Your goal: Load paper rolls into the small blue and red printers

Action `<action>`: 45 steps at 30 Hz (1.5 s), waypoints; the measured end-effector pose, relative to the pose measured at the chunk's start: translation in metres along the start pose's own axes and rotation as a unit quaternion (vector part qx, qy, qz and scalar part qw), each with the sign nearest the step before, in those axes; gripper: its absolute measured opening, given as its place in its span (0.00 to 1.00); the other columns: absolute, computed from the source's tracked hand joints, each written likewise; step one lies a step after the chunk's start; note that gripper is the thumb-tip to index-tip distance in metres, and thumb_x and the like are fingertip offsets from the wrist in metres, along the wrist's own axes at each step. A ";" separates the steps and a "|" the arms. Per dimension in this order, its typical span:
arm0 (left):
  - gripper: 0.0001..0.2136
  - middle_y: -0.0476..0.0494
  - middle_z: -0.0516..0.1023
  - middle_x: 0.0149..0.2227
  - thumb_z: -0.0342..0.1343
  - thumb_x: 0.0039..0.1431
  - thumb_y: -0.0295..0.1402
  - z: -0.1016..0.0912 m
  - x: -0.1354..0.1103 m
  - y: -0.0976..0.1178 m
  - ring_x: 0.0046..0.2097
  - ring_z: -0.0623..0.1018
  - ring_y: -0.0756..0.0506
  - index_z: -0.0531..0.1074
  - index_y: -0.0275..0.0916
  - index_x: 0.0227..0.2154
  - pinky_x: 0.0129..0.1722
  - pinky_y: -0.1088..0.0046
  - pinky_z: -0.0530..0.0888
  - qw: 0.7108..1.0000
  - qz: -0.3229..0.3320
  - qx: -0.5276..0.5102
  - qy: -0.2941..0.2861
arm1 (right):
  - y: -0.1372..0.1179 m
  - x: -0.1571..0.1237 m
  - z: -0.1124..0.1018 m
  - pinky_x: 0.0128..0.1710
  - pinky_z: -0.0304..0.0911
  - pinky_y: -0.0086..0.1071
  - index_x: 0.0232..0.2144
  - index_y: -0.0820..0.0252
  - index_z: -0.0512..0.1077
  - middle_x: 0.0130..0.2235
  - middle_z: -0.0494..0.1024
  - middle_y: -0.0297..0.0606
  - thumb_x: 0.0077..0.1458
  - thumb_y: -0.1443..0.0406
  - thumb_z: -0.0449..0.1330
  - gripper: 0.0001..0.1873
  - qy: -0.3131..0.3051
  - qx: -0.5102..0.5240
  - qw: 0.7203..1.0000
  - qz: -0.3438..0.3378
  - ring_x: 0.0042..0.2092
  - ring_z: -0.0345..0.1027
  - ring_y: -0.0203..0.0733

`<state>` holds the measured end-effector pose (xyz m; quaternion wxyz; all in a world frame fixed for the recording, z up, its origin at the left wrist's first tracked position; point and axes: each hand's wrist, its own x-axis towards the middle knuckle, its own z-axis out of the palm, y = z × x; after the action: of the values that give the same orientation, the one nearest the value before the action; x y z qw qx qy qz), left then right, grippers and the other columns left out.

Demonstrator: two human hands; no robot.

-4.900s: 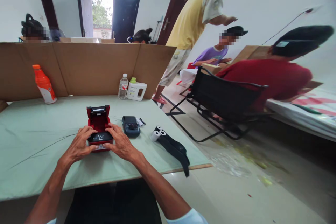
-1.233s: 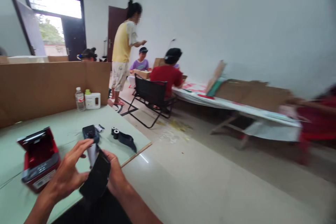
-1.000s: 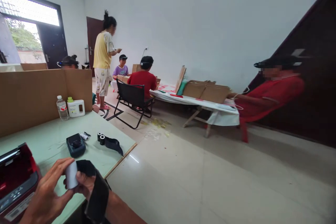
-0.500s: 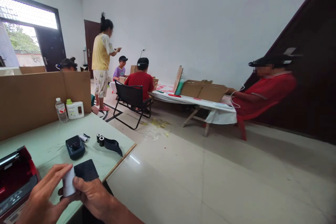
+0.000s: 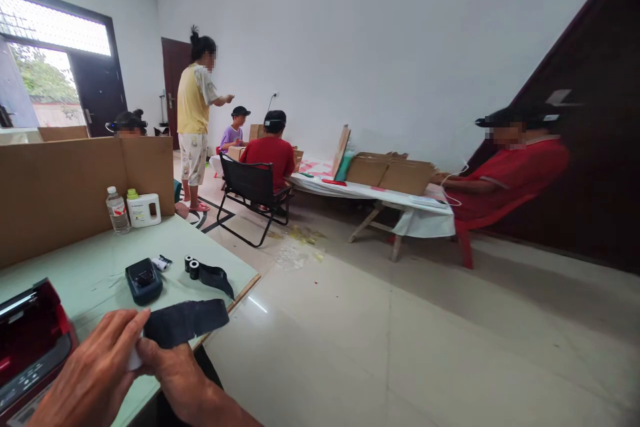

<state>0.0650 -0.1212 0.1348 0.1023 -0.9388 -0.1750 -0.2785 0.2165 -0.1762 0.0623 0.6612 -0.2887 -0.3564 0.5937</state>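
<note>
Both my hands meet low at the left, over the near edge of the table. My left hand (image 5: 93, 370) is closed around a small white roll (image 5: 134, 359), which shows only in part between the fingers. My right hand (image 5: 177, 373) pinches the same roll from the other side with its thumb. From the roll a black ribbon strip (image 5: 187, 321) sticks out to the right, its free end hanging in the air. Beyond the hands, a small dark portable printer (image 5: 144, 280) sits on the table. Beside it lie small black rolls (image 5: 193, 268) with a loose black strip (image 5: 216, 277).
A red and black machine (image 5: 33, 340) stands at the left. Behind are a water bottle (image 5: 118, 211), a white jug (image 5: 145, 209) and a cardboard partition (image 5: 75, 190). Several people sit or stand beyond, near a long covered table (image 5: 425, 207) and a folding chair (image 5: 250, 187).
The black strip reaches farther out to the right from the roll. My fingers have turned the roll, and my left hand covers more of it.
</note>
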 end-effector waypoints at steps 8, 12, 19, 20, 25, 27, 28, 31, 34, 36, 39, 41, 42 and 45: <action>0.26 0.38 0.80 0.54 0.60 0.65 0.42 0.012 -0.017 -0.005 0.50 0.84 0.40 0.64 0.43 0.63 0.50 0.69 0.81 0.994 -0.049 -0.081 0.057 | -0.008 -0.002 0.009 0.50 0.73 0.53 0.40 0.66 0.81 0.32 0.82 0.43 0.42 0.41 0.75 0.36 -0.077 0.118 0.989 0.048 0.41 0.80 0.53; 0.26 0.35 0.79 0.54 0.57 0.65 0.34 0.008 -0.016 -0.004 0.52 0.82 0.39 0.63 0.40 0.64 0.52 0.68 0.81 0.999 -0.014 -0.039 0.030 | -0.004 -0.002 0.005 0.50 0.73 0.53 0.38 0.67 0.81 0.33 0.82 0.43 0.43 0.41 0.74 0.35 -0.056 0.075 0.995 0.037 0.40 0.80 0.53; 0.28 0.34 0.79 0.53 0.51 0.59 0.21 0.017 -0.007 -0.005 0.54 0.81 0.36 0.64 0.37 0.64 0.52 0.62 0.81 0.999 0.038 0.029 -0.004 | -0.006 -0.003 0.002 0.57 0.69 0.50 0.43 0.62 0.82 0.42 0.83 0.41 0.46 0.42 0.73 0.33 0.007 -0.028 1.000 0.005 0.50 0.77 0.54; 0.30 0.35 0.80 0.52 0.51 0.58 0.20 0.019 -0.007 -0.005 0.53 0.82 0.37 0.63 0.38 0.65 0.51 0.62 0.81 0.999 0.028 0.023 -0.008 | -0.006 -0.003 0.002 0.58 0.68 0.51 0.41 0.62 0.82 0.42 0.83 0.41 0.45 0.41 0.73 0.33 0.014 -0.030 0.999 0.002 0.51 0.76 0.54; 0.33 0.37 0.79 0.55 0.55 0.60 0.29 0.019 -0.017 -0.002 0.52 0.82 0.39 0.57 0.42 0.69 0.51 0.63 0.82 0.993 -0.082 -0.089 0.010 | -0.003 -0.002 0.001 0.53 0.70 0.55 0.38 0.68 0.82 0.31 0.82 0.45 0.42 0.39 0.73 0.38 -0.026 0.064 0.997 0.037 0.42 0.80 0.57; 0.32 0.39 0.80 0.55 0.57 0.61 0.32 0.016 -0.022 0.001 0.50 0.83 0.40 0.58 0.43 0.68 0.51 0.63 0.82 0.985 -0.118 -0.125 0.027 | -0.005 -0.004 0.002 0.52 0.70 0.55 0.42 0.68 0.81 0.30 0.82 0.45 0.43 0.38 0.72 0.40 -0.074 0.096 0.991 0.058 0.40 0.80 0.56; 0.31 0.39 0.80 0.55 0.57 0.61 0.33 0.014 -0.024 0.002 0.49 0.84 0.40 0.59 0.44 0.67 0.50 0.64 0.82 0.982 -0.128 -0.135 0.034 | -0.008 -0.005 0.003 0.52 0.70 0.55 0.44 0.68 0.80 0.31 0.82 0.45 0.44 0.38 0.71 0.40 -0.095 0.106 0.988 0.064 0.40 0.80 0.55; 0.29 0.39 0.80 0.55 0.57 0.61 0.32 0.009 -0.026 0.007 0.51 0.83 0.40 0.61 0.43 0.66 0.51 0.65 0.82 0.982 -0.124 -0.133 0.047 | -0.014 -0.010 0.007 0.53 0.69 0.54 0.47 0.65 0.79 0.31 0.82 0.43 0.46 0.38 0.70 0.40 -0.119 0.121 0.983 0.070 0.38 0.81 0.53; 0.29 0.38 0.80 0.56 0.57 0.61 0.31 0.003 -0.024 0.011 0.54 0.83 0.40 0.61 0.41 0.66 0.54 0.66 0.81 0.991 -0.078 -0.101 0.047 | -0.015 -0.013 0.010 0.52 0.70 0.54 0.44 0.66 0.80 0.30 0.82 0.43 0.47 0.39 0.71 0.38 -0.104 0.110 0.987 0.059 0.37 0.81 0.53; 0.28 0.37 0.80 0.56 0.58 0.61 0.30 -0.001 -0.021 0.013 0.54 0.83 0.39 0.63 0.40 0.65 0.55 0.66 0.80 0.996 -0.044 -0.065 0.047 | -0.012 -0.015 0.009 0.51 0.70 0.54 0.40 0.68 0.81 0.30 0.81 0.45 0.48 0.39 0.70 0.36 -0.091 0.089 0.991 0.051 0.37 0.80 0.53; 0.26 0.35 0.81 0.54 0.55 0.60 0.27 -0.008 -0.015 0.016 0.53 0.83 0.39 0.66 0.35 0.62 0.55 0.66 0.80 0.999 0.000 -0.010 0.052 | -0.006 -0.019 0.004 0.52 0.70 0.52 0.36 0.69 0.82 0.32 0.82 0.46 0.52 0.40 0.68 0.34 -0.071 0.047 0.996 0.040 0.39 0.80 0.52; 0.25 0.35 0.81 0.52 0.52 0.61 0.25 -0.010 -0.012 0.019 0.52 0.83 0.39 0.66 0.34 0.61 0.55 0.66 0.80 0.999 0.019 0.011 0.047 | -0.003 -0.021 0.000 0.53 0.70 0.50 0.38 0.67 0.82 0.33 0.82 0.45 0.55 0.42 0.67 0.31 -0.052 0.021 0.998 0.032 0.41 0.79 0.51; 0.25 0.34 0.81 0.52 0.51 0.61 0.24 -0.010 -0.010 0.019 0.53 0.83 0.39 0.66 0.34 0.61 0.55 0.65 0.79 0.999 0.019 0.016 0.040 | -0.003 -0.022 -0.001 0.54 0.69 0.49 0.38 0.66 0.82 0.34 0.82 0.44 0.56 0.42 0.67 0.30 -0.042 0.009 0.999 0.028 0.43 0.78 0.51; 0.26 0.34 0.80 0.53 0.50 0.60 0.22 -0.004 -0.008 0.019 0.54 0.81 0.38 0.63 0.36 0.63 0.55 0.62 0.79 1.000 0.021 0.018 0.007 | -0.002 -0.022 -0.004 0.56 0.68 0.48 0.38 0.64 0.83 0.38 0.83 0.43 0.55 0.43 0.68 0.29 -0.006 -0.032 0.999 0.026 0.47 0.77 0.52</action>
<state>0.0647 -0.1422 0.1319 0.1266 -0.9384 -0.1594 -0.2791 0.2204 -0.1983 0.0589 0.6335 -0.3151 -0.3715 0.6011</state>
